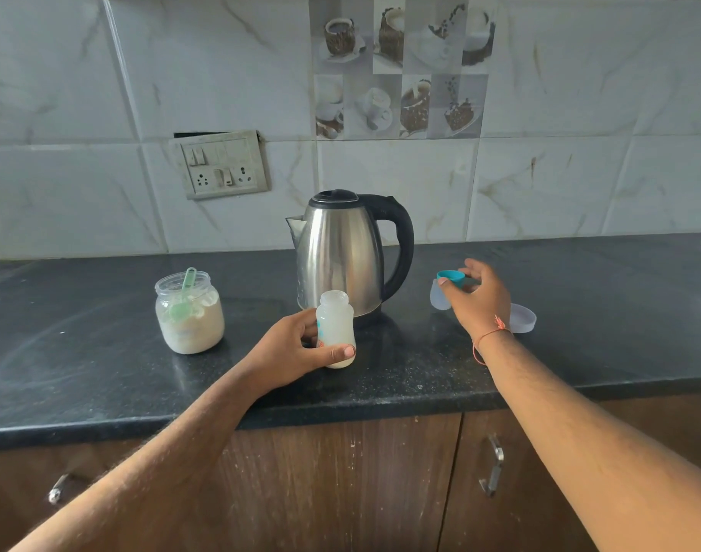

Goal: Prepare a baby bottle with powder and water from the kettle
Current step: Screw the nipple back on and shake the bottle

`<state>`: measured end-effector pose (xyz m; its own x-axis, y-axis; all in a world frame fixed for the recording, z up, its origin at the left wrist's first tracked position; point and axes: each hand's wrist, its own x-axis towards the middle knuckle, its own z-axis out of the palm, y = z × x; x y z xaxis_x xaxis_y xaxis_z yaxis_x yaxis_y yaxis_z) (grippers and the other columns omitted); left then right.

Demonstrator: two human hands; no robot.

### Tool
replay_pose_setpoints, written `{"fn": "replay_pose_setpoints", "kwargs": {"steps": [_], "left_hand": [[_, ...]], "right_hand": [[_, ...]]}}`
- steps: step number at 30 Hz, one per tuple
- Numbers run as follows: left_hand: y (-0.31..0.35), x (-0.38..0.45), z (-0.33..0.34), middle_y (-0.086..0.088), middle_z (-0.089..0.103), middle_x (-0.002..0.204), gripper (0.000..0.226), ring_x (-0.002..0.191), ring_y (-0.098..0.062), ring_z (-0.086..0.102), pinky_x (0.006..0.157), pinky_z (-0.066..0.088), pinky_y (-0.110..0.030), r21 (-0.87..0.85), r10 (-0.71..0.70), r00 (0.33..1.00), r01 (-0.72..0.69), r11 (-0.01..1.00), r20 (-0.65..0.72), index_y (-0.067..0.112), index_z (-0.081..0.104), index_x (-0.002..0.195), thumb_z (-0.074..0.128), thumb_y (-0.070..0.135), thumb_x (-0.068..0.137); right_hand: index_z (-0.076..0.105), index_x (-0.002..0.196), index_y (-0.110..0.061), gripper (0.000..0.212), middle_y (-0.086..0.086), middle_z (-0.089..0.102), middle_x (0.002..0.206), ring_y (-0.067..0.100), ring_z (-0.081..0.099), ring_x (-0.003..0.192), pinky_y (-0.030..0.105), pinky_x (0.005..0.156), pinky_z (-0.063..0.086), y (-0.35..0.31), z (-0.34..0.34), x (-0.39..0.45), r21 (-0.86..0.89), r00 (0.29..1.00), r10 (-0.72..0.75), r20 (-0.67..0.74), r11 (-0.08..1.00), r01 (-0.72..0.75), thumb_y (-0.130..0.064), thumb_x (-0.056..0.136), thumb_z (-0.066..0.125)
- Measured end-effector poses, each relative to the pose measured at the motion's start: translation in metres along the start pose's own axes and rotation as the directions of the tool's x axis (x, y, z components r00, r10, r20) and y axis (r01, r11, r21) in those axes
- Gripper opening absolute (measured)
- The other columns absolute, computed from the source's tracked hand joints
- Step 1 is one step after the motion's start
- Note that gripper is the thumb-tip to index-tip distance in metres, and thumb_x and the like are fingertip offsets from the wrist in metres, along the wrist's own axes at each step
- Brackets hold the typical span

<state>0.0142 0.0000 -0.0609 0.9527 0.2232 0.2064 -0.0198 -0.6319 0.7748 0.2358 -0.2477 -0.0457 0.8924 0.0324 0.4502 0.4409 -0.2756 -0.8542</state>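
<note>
On the dark granite counter (102, 376), the left hand (297, 348) grips the upright, open baby bottle (335, 330) at centre frame, while the right hand (476, 298) pinches the teal-ringed teat cap (450, 278) right of the kettle (340, 253).

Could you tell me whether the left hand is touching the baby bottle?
Touching: the head view shows the left hand wrapped around the baby bottle, thumb across its lower front.

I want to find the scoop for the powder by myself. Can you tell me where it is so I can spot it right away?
Start at the shiny steel kettle in the middle of the black counter. Look to its left for the clear jar part full of pale powder. The scoop stands inside that jar with its handle poking out of the open top, and it is the only light green thing there.
</note>
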Motion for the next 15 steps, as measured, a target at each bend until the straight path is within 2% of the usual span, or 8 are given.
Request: {"fn": "replay_pose_setpoints", "kwargs": {"steps": [5, 8, 9, 12, 13, 15], "left_hand": [[0.001, 0.001, 0.001, 0.011, 0.075, 0.129, 0.102, 0.119, -0.011, 0.072, 0.108, 0.06, -0.036, 0.017, -0.001, 1.0, 0.001, 1.0, 0.011, 0.028, 0.058, 0.15, 0.082, 0.082, 0.066], [0.001, 0.001, 0.0, 0.013, 0.076, 0.128, 0.114, 0.119, -0.01, 0.073, 0.108, 0.06, -0.036, 0.017, -0.006, 1.0, 0.006, 1.0, 0.01, 0.029, 0.059, 0.149, 0.08, 0.094, 0.058], [0.001, 0.0, 0.0, 0.013, 0.077, 0.126, 0.115, 0.118, -0.009, 0.073, 0.107, 0.06, -0.035, 0.015, -0.007, 1.0, 0.007, 1.0, 0.008, 0.03, 0.06, 0.149, 0.08, 0.095, 0.057], [0.003, -0.001, 0.0, 0.014, 0.077, 0.124, 0.111, 0.116, -0.008, 0.074, 0.106, 0.061, -0.034, 0.019, -0.009, 1.0, 0.009, 1.0, 0.004, 0.03, 0.06, 0.148, 0.081, 0.093, 0.059], [0.003, -0.001, 0.0, 0.014, 0.077, 0.125, 0.107, 0.116, -0.008, 0.074, 0.106, 0.061, -0.034, 0.024, -0.009, 1.0, 0.009, 1.0, 0.006, 0.029, 0.06, 0.148, 0.082, 0.09, 0.062], [0.005, -0.002, -0.001, 0.014, 0.076, 0.126, 0.099, 0.117, -0.009, 0.073, 0.106, 0.061, -0.035, 0.037, -0.022, 1.0, 0.022, 0.999, 0.011, 0.028, 0.06, 0.147, 0.083, 0.081, 0.068]], "right_hand": [[0.059, 0.143, -0.021, 0.06, -0.004, 0.069, 0.137, 0.02, 0.066, 0.115, 0.029, 0.093, 0.053, 0.002, 0.001, 0.0, -0.001, 1.0, -0.024, -0.001, 1.0, 0.024, -0.036, 0.091, 0.085], [0.06, 0.138, -0.021, 0.056, -0.003, 0.07, 0.135, 0.017, 0.065, 0.119, 0.015, 0.087, 0.047, 0.002, 0.001, 0.001, 0.051, 0.998, -0.048, -0.026, 0.997, 0.05, -0.034, 0.09, 0.086], [0.061, 0.137, -0.021, 0.054, -0.003, 0.07, 0.134, 0.016, 0.065, 0.12, 0.015, 0.089, 0.047, 0.001, 0.001, 0.0, 0.078, 0.997, -0.067, -0.045, 0.994, 0.07, -0.033, 0.09, 0.086], [0.064, 0.13, -0.02, 0.048, -0.004, 0.07, 0.131, 0.016, 0.065, 0.121, 0.034, 0.105, 0.054, -0.007, 0.0, -0.009, 0.131, 0.979, -0.172, -0.113, 0.974, 0.186, -0.028, 0.089, 0.087], [0.064, 0.127, -0.021, 0.046, -0.004, 0.071, 0.129, 0.016, 0.066, 0.119, 0.036, 0.105, 0.055, -0.01, 0.0, -0.014, 0.145, 0.967, -0.219, -0.128, 0.961, 0.237, -0.027, 0.088, 0.088], [0.064, 0.124, -0.023, 0.046, -0.005, 0.072, 0.126, 0.015, 0.07, 0.114, 0.031, 0.098, 0.058, -0.019, 0.001, -0.028, 0.172, 0.941, -0.316, -0.122, 0.927, 0.333, -0.026, 0.086, 0.09]]}}
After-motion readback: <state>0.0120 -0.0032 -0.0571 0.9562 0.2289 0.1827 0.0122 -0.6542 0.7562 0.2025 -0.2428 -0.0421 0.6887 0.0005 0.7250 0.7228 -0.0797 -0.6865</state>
